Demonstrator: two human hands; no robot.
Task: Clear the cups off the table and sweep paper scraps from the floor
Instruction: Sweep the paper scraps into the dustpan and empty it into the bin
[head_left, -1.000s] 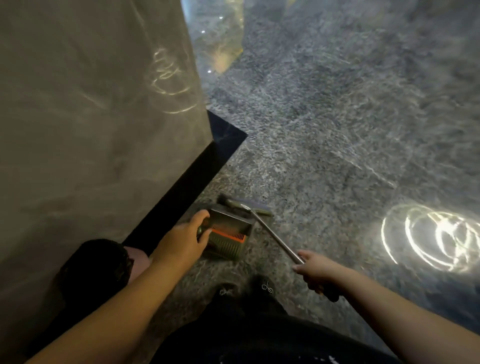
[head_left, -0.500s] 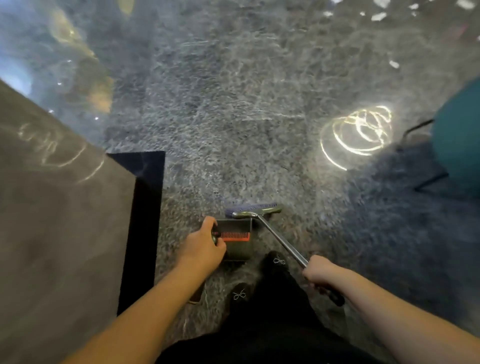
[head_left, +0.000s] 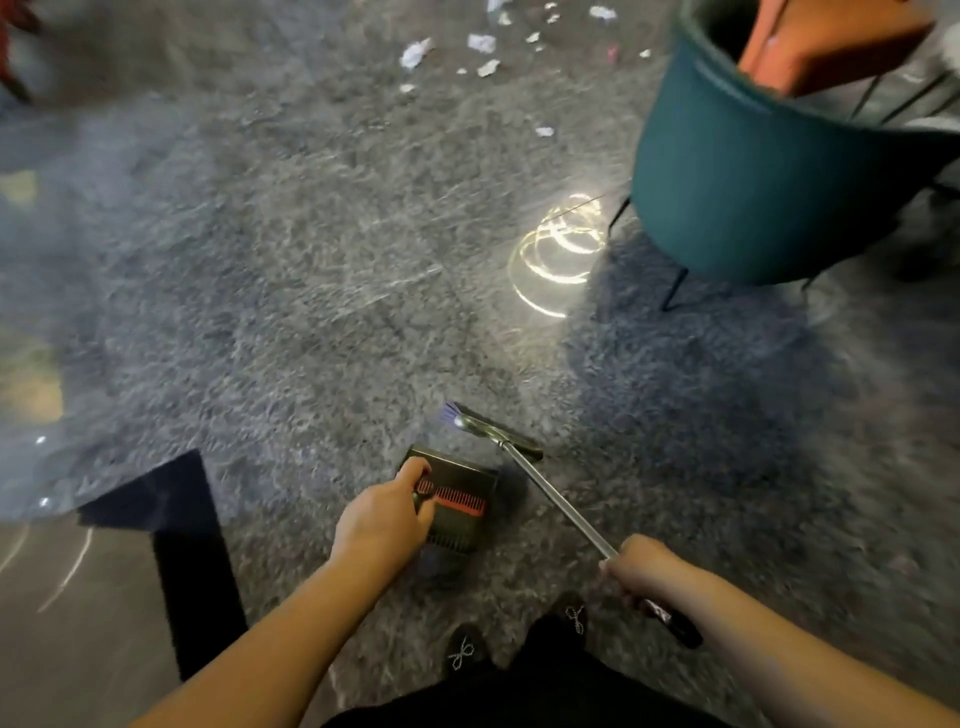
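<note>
Left hand (head_left: 382, 525) gripped the dustpan (head_left: 457, 506) handle, right hand (head_left: 641, 571) was wrapped round the broom (head_left: 524, 462) pole, fingers closed. Paper scraps (head_left: 480, 44) lay far ahead near the teal chair (head_left: 753, 182).

Open floor (head_left: 311, 291) lies ahead toward the paper scraps (head_left: 480, 44); teal chair (head_left: 753, 187) blocks the right.

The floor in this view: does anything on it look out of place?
Yes. White paper scraps lie scattered on the grey floor at the top of the view, left of the teal chair, far from the broom and dustpan.
</note>
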